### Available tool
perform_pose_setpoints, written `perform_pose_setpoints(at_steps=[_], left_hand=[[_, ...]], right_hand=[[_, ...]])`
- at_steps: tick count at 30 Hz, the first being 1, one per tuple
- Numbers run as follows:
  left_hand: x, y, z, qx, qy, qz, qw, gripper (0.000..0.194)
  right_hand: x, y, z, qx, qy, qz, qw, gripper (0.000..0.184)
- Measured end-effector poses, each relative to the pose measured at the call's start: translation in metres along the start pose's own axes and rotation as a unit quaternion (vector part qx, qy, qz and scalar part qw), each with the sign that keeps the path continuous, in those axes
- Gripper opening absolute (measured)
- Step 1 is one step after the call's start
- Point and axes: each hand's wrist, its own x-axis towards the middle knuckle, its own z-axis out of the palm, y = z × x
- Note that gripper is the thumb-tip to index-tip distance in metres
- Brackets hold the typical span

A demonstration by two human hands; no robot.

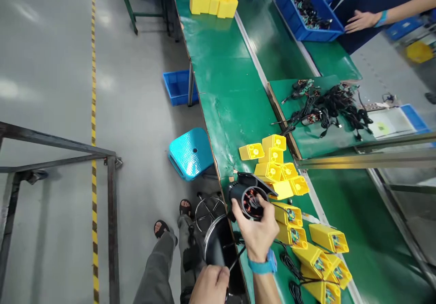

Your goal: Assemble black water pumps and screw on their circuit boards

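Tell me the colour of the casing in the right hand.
The casing in the right hand is black; see the head view.

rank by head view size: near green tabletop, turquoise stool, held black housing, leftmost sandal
1. Near green tabletop
2. Turquoise stool and black housing: too alike to rank, housing being nearer the camera
3. Leftmost sandal

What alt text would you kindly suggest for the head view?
A right hand holds a black part with copper windings at a green bench bearing yellow cases; the left hand appears to hold a black cable. Another person's hand is beside a blue bin.
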Motion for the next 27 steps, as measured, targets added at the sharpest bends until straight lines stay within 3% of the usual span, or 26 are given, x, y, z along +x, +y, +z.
perform_pose_setpoints(at_steps=[2, 5, 9, 11, 13, 17, 19, 27], left_hand=[[0.001, -0.001, -0.003, 0.006, 0.006, 0.008, 1.000, 0.045], [-0.003, 0.002, -0.009, 0.005, 0.021, 0.010, 1.000, 0.044], [-0.013, 0.012, -0.019, -0.029, 0.025, 0.010, 0.999, 0.046], [-0.014, 0.014, -0.022, -0.050, 0.018, 0.008, 0.999, 0.048], [-0.012, 0.012, -0.023, -0.050, 0.016, 0.010, 0.999, 0.047], [-0.001, -0.004, -0.022, -0.010, 0.009, 0.022, 1.000, 0.044], [0.004, -0.012, -0.020, -0.012, 0.015, 0.022, 1.000, 0.047], [0.006, -0.025, -0.021, -0.007, 0.024, 0.062, 0.998, 0.060]], right_hand=[[0.003, 0.002, -0.001, 0.009, -0.012, 0.003, 1.000, 0.053], [0.016, -0.005, -0.023, 0.037, -0.010, 0.012, 0.999, 0.052], [0.025, -0.017, -0.074, 0.037, 0.066, 0.027, 0.997, 0.051], [0.023, -0.019, -0.089, 0.012, 0.120, 0.020, 0.993, 0.057], [0.018, -0.019, -0.085, -0.007, 0.135, 0.011, 0.991, 0.062], [0.010, -0.017, -0.041, 0.017, 0.022, -0.016, 0.999, 0.049], [0.010, -0.017, -0.026, 0.029, -0.003, -0.015, 0.999, 0.049], [0.007, -0.020, -0.033, 0.061, -0.042, 0.006, 0.997, 0.044]])
